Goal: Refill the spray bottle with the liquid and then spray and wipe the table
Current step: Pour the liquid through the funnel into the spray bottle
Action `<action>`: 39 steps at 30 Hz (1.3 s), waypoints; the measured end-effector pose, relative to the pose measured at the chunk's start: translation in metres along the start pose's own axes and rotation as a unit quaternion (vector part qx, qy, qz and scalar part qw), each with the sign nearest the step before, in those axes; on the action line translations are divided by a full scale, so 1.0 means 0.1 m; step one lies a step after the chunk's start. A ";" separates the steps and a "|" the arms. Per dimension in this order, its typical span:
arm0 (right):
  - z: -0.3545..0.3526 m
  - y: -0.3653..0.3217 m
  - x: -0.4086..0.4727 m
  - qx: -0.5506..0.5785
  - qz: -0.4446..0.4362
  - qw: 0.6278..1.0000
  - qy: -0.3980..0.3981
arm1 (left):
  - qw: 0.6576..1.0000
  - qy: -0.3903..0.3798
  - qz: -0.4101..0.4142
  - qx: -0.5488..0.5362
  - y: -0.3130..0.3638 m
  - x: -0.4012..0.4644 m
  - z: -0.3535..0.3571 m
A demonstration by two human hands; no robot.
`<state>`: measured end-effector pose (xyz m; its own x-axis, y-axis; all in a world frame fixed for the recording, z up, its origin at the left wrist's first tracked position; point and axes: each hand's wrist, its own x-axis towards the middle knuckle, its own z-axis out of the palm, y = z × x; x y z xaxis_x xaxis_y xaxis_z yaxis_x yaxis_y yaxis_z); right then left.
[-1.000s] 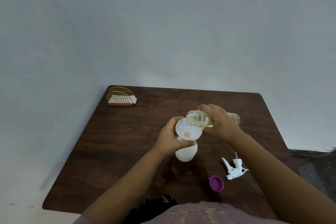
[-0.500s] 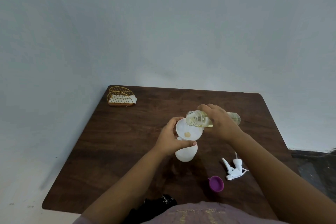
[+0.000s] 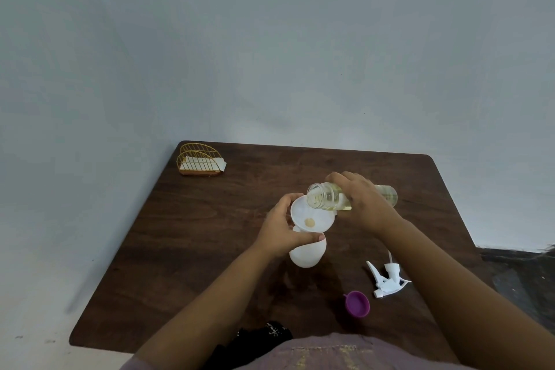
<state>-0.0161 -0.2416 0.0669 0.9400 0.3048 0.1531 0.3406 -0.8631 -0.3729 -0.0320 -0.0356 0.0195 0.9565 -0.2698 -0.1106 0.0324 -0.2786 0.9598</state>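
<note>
Now: left hand [image 3: 280,227] curled round funnel [image 3: 310,216] atop white spray bottle [image 3: 306,254], table centre | right hand [image 3: 360,204] gripping tilted clear bottle [image 3: 326,197] over funnel | near right: one trigger head [image 3: 387,278], one purple cap [image 3: 356,303]

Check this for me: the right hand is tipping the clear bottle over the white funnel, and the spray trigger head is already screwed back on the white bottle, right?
Not quite. The head view shows the spray trigger head lying loose on the table, beside the purple cap. The rest holds: the right hand tips the clear bottle over the white funnel.
</note>
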 end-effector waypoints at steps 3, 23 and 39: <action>0.00 0.01 0.00 0.000 -0.001 1.000 -0.002 | 1.000 0.000 0.002 0.002 0.00 0.00 0.00; 0.01 0.01 0.01 -0.016 0.007 1.000 -0.017 | 1.000 0.002 0.011 0.013 -0.02 0.02 0.01; 0.01 0.01 0.01 -0.013 0.002 1.000 -0.013 | 1.000 0.004 0.018 0.019 -0.06 0.04 0.01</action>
<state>-0.0150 -0.2419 0.0661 0.9415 0.3117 0.1283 0.3370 -0.8743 -0.3493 -0.0291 -0.0360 0.0133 0.9592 -0.2729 -0.0734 -0.0134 -0.3036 0.9527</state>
